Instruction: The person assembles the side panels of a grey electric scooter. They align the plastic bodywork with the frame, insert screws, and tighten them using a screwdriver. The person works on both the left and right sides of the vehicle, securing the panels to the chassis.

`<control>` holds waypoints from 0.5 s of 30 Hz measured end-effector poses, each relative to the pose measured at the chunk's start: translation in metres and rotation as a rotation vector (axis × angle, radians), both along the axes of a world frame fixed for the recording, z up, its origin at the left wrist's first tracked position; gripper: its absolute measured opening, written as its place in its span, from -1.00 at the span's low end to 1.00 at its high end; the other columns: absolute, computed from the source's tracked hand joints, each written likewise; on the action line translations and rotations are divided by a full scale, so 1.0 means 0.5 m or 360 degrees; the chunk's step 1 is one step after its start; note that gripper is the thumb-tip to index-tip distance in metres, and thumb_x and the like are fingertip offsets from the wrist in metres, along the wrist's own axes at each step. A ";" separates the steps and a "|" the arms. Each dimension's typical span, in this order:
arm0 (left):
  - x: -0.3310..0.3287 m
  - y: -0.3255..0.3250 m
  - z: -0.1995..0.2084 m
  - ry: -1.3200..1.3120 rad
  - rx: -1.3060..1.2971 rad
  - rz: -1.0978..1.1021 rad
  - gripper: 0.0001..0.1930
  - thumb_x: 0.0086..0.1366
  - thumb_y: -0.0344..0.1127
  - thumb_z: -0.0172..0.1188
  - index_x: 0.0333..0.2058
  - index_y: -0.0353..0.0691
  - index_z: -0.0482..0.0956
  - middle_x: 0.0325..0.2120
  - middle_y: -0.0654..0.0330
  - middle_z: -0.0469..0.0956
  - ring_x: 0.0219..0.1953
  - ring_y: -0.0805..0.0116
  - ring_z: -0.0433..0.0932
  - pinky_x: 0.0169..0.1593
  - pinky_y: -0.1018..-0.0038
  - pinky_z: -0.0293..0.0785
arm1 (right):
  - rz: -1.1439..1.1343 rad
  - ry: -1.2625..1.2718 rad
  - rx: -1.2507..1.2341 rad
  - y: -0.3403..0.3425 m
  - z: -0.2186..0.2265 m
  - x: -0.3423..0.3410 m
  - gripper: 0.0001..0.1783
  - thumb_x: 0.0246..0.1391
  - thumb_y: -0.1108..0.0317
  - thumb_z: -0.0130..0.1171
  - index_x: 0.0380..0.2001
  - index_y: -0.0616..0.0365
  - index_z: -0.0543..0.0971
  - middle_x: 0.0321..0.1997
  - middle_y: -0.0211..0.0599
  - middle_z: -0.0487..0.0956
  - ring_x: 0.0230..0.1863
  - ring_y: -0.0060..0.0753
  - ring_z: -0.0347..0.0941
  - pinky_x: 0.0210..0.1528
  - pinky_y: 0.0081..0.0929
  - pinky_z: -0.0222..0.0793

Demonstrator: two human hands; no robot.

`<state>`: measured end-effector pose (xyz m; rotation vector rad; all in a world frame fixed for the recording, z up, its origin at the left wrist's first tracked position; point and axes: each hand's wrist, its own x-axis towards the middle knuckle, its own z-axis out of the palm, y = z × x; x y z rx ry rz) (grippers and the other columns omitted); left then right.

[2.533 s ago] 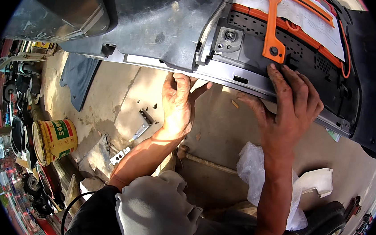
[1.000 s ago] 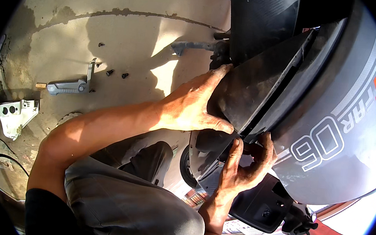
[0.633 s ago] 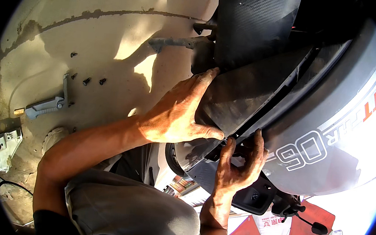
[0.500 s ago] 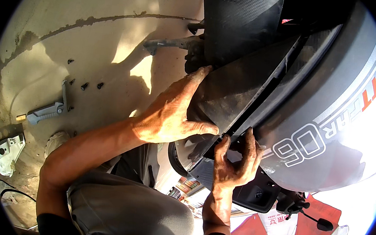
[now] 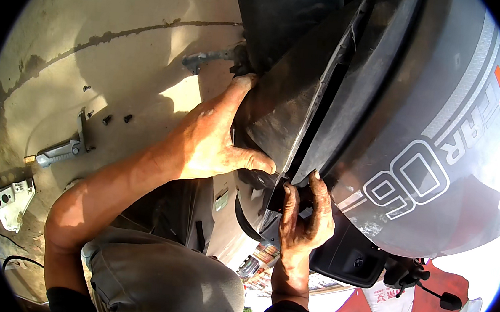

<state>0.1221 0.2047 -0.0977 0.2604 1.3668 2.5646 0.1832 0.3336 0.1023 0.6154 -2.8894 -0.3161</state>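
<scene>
A dark plastic panel (image 5: 285, 94) lies along the side of a scooter-like vehicle. A narrow black gap (image 5: 318, 123) parts it from the large grey body cover (image 5: 397, 109). My left hand (image 5: 203, 143) spans the panel, its thumb on the face near the gap and its fingers reaching over the far edge. At the gap's near end is my right hand (image 5: 306, 223), thumb and fingers curled toward each other on either side of it. What lies between those fingertips is dark and cannot be made out.
On the floor at left lie several black screws (image 5: 107, 120), a grey lever-like part (image 5: 60, 152) and a white bracket (image 5: 9, 203). A metal arm (image 5: 205, 60) juts out beside the panel. My knee (image 5: 173, 280) is below; a black mirror (image 5: 450, 301) sticks out at lower right.
The view has shifted, so the vehicle and both hands appear further left. My hands keep their places on the panel and at the gap, with little change in the fingers.
</scene>
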 end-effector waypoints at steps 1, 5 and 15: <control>-0.004 -0.008 0.002 0.0040 -0.0017 0.0021 0.28 -0.07 0.15 0.70 0.43 -0.37 0.09 0.31 -0.34 0.38 0.37 -0.27 0.40 0.38 0.09 0.39 | 0.0009 -0.0034 -0.0007 0.007 0.004 -0.002 -0.38 -0.04 0.61 0.58 0.14 0.37 0.62 -0.11 0.00 0.76 -0.42 -0.36 0.61 -0.33 -0.47 0.54; -0.011 -0.025 0.010 -0.0087 -0.0009 -0.0189 0.29 -0.13 0.00 0.77 0.44 -0.34 0.08 0.30 -0.20 0.41 0.39 -0.05 0.39 0.44 0.10 0.32 | 0.0221 -0.0103 0.0225 0.017 0.021 -0.015 -0.36 0.02 0.59 0.55 0.20 0.42 0.57 -0.25 -0.02 0.73 -0.48 -0.30 0.60 -0.38 -0.44 0.53; -0.009 -0.017 0.006 0.0078 -0.0113 -0.0019 0.28 -0.11 0.10 0.73 0.39 -0.41 0.10 0.25 -0.28 0.45 0.33 -0.17 0.46 0.39 0.10 0.39 | 0.0297 -0.0161 0.0277 0.023 0.023 -0.024 -0.34 0.04 0.61 0.52 0.23 0.44 0.54 -0.46 -0.14 0.62 -0.54 -0.29 0.54 -0.45 -0.45 0.44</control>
